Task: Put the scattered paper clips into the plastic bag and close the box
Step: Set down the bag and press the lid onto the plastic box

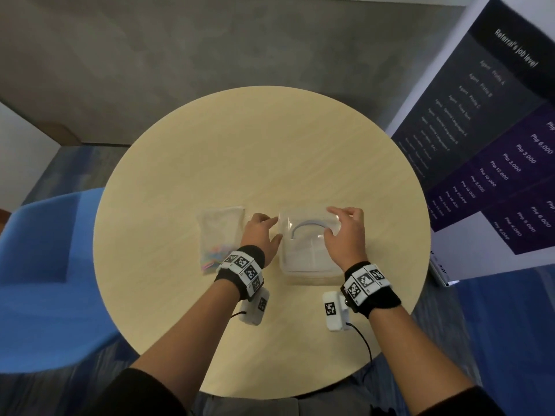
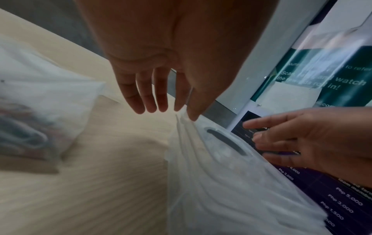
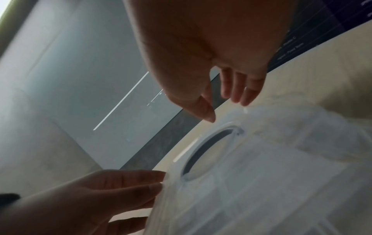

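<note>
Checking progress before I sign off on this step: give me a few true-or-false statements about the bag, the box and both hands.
1. The plastic bag lies on the table to the left of the box. True.
2. Coloured paper clips are inside the bag. True.
3. The left hand grips the bag. False: it is at the box's left edge.
4. The right hand rests flat on the bare table. False: it is over the box's right side, fingers extended.
5. The box is opaque black. False: it is translucent.

Count: 1 clear plastic box (image 1: 306,250), 1 plastic bag (image 1: 220,235) of paper clips (image 1: 214,256) (uncountable), 2 hands, 1 round counter (image 1: 261,151).
</note>
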Demonstrator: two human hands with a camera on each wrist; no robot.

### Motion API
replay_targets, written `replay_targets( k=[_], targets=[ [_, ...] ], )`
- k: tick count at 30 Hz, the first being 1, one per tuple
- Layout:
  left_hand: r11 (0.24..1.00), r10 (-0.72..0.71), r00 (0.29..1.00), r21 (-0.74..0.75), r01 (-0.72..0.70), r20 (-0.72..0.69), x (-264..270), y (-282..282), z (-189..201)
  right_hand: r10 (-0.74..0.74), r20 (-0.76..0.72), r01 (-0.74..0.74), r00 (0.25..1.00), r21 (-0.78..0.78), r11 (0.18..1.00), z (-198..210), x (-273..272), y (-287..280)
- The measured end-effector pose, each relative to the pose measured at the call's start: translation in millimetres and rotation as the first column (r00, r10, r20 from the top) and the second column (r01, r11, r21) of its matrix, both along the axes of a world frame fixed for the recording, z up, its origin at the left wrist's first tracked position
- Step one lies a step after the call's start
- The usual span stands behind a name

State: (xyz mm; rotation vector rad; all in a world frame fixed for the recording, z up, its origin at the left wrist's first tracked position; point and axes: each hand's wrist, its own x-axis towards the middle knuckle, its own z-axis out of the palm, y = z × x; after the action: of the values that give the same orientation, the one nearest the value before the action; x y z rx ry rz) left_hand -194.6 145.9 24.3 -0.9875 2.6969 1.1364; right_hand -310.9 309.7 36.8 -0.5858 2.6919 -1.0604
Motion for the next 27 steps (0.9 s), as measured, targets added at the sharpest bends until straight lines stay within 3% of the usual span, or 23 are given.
replay_targets(
  k=[2, 4, 7, 13, 16, 19, 23, 27],
  targets=[
    [1.000, 0.013, 1.000, 0.022, -0.014, 0.008, -4, 3, -1, -0.103, 0.021, 0.099, 0.994, 0.160, 0.982, -4, -5, 1],
    [0.999, 0.009, 1.000, 0.053, -0.009, 0.008, -7, 5, -2, -0.127, 0.093, 0.097, 0.987, 0.278, 0.956, -7, -10, 6],
    [0.991, 0.032, 0.999, 0.130, -0.032, 0.003, -10, 9, -2, -0.087, 0.215, 0.054, 0.973, 0.154, 0.987, -13, -17, 15],
    [0.931, 0.210, 0.978, 0.307, -0.197, -0.010, -8, 7, -6, -0.039, 0.394, 0.085, 0.918, -0.099, 0.992, -15, -26, 33],
    [0.905, 0.235, 0.972, 0.370, -0.211, -0.022, -4, 3, -9, -0.022, 0.457, 0.103, 0.889, -0.154, 0.983, -24, -25, 36],
    [0.916, 0.214, 0.977, 0.346, -0.201, -0.001, -2, 1, -9, -0.038, 0.430, 0.121, 0.902, -0.168, 0.978, -25, -24, 34],
    [0.875, 0.336, 0.942, 0.374, -0.308, -0.012, -4, -1, -7, -0.168, 0.464, 0.283, 0.870, -0.190, 0.940, -25, -28, 30],
    [0.830, 0.439, 0.898, 0.374, -0.414, 0.018, 0, -7, -7, -0.151, 0.543, 0.314, 0.826, -0.222, 0.923, -32, -31, 31]
  ],
)
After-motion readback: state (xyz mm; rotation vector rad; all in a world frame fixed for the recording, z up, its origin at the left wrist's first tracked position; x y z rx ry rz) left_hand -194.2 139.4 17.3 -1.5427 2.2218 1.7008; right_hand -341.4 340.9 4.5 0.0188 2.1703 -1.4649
